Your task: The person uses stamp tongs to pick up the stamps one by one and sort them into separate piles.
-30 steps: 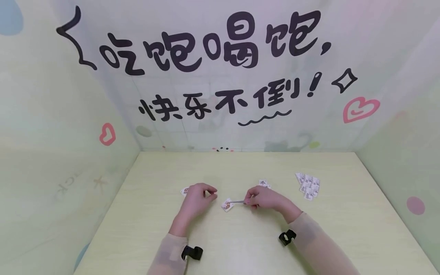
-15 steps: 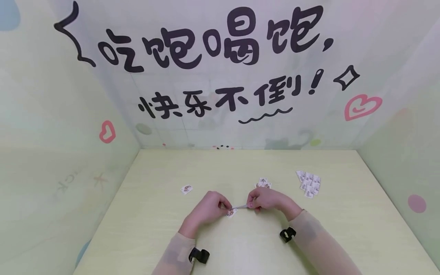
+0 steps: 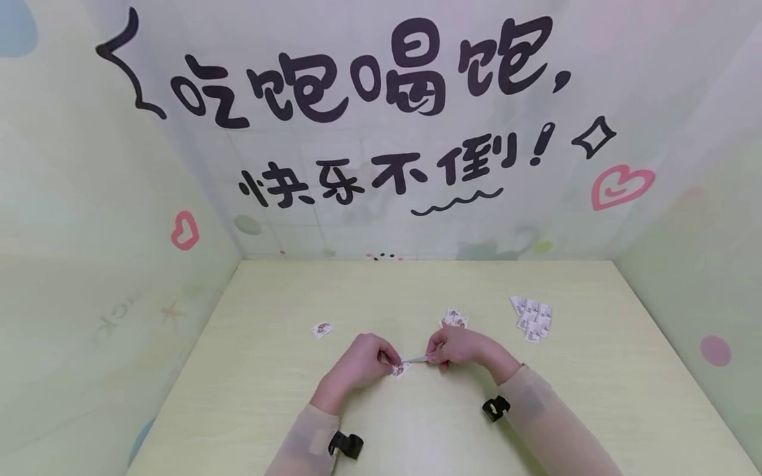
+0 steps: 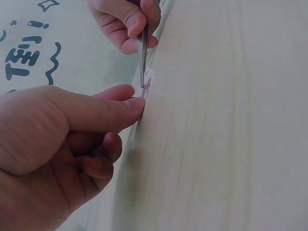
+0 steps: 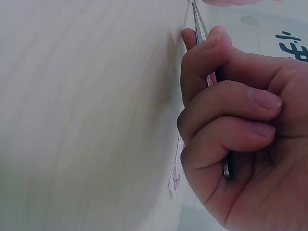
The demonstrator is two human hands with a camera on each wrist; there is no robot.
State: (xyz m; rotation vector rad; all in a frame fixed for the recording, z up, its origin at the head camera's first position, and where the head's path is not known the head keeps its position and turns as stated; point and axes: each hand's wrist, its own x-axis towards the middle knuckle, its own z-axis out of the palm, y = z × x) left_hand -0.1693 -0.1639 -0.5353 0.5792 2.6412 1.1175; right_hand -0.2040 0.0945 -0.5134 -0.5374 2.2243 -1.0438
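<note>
My left hand [image 3: 359, 363] pinches one end of a small white card with a coloured picture [image 3: 399, 371] between thumb and index finger. In my right hand [image 3: 463, 346] is a pair of metal tweezers [image 4: 143, 55], its tips on the card right beside the left fingertips. The right wrist view shows the fingers curled round the tweezers' body, with the rear end [image 5: 228, 166] poking out below them. Just behind the right hand lies a small group of picture cards [image 3: 454, 317], partly hidden by it.
A single picture card [image 3: 322, 329] lies on the pale wooden table [image 3: 411, 430], left of and beyond the left hand. Farther right, several overlapping cards [image 3: 533, 318] form a cluster. A printed cloth wall [image 3: 333, 231] rises at the table's back edge.
The left hand has moved right to the card at the tweezers and taken hold of its end, uncovering the single card at the left. The right hand stays nearly in place with the tweezers.
</note>
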